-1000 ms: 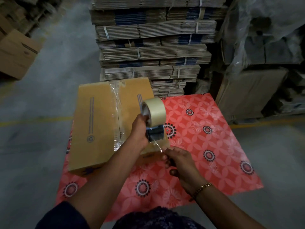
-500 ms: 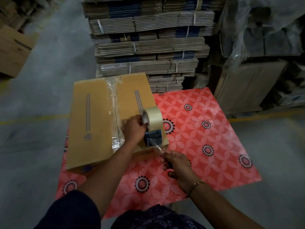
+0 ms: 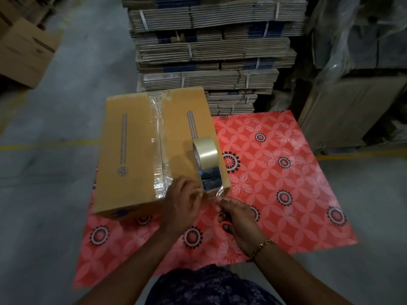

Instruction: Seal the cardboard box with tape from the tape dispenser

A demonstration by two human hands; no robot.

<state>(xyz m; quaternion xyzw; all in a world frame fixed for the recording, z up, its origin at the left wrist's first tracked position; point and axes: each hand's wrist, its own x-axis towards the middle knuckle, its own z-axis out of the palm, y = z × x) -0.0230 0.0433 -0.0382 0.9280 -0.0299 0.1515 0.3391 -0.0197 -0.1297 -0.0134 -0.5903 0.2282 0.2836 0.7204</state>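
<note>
A brown cardboard box (image 3: pixel 132 150) lies on a red flowered mat (image 3: pixel 275 194). Clear tape (image 3: pixel 157 137) runs along its middle seam and down the near face. The tape dispenser (image 3: pixel 208 170), with a roll of clear tape on top, rests on the box's near right corner. My left hand (image 3: pixel 182 203) is closed around the dispenser's handle at the box's near edge. My right hand (image 3: pixel 237 219), with a bracelet at the wrist, pinches the loose tape end (image 3: pixel 217 194) just below the dispenser. Something red shows between its fingers; I cannot tell what it is.
A tall stack of bundled flat cartons (image 3: pixel 211 51) stands right behind the box. Plastic-wrapped goods and a large carton (image 3: pixel 352 106) stand at the right. Another brown box (image 3: pixel 24 51) sits on the concrete floor at far left. A yellow floor line (image 3: pixel 55 144) crosses the floor.
The dispenser has come down from above the box onto its near right corner. My left hand has moved with it toward the near edge, and my right hand stays pinched on the tape end.
</note>
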